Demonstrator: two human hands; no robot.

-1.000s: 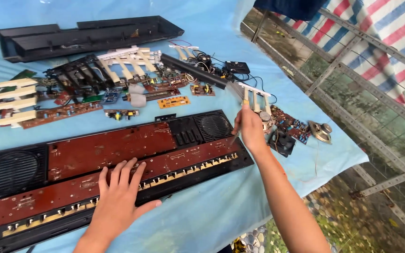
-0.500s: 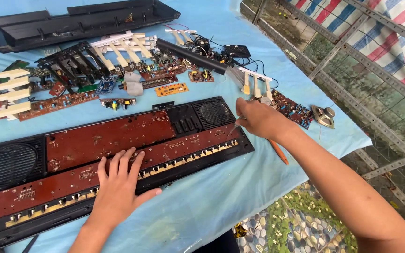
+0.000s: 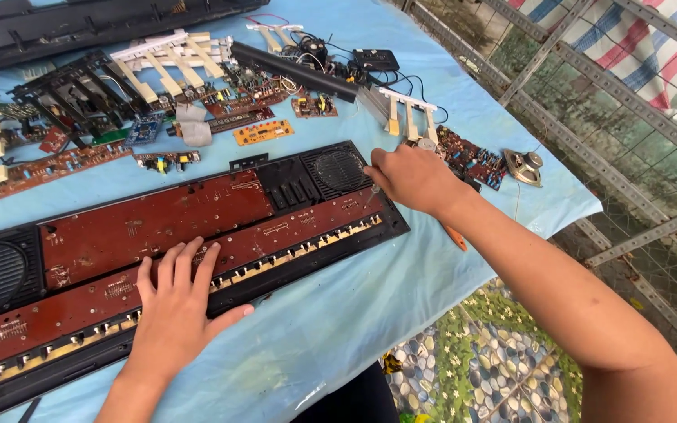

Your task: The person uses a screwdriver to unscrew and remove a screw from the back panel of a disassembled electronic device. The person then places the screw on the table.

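A long black keyboard shell (image 3: 331, 168) lies across the blue-covered table (image 3: 338, 305), with reddish-brown circuit boards (image 3: 158, 223) inside and a round speaker grille at each end. My left hand (image 3: 178, 301) lies flat, fingers spread, on the lower board near the front edge. My right hand (image 3: 413, 178) is closed around a screwdriver whose tip touches the shell's right end, just below the right speaker grille (image 3: 340, 169). The tool's orange handle end (image 3: 456, 237) shows under my forearm.
Behind the shell lie loose parts: white key sets (image 3: 162, 59), black key frames (image 3: 80, 86), small circuit boards (image 3: 264, 131), wires, a black bar (image 3: 291, 70), a loose speaker (image 3: 525, 166). Another black shell half (image 3: 80, 23) sits at the back. A wire fence (image 3: 589, 102) stands at right.
The view has moved closer and lower over the shell. My right hand has settled at the shell's right end with the screwdriver tip down. My left hand has stayed flat on the board.
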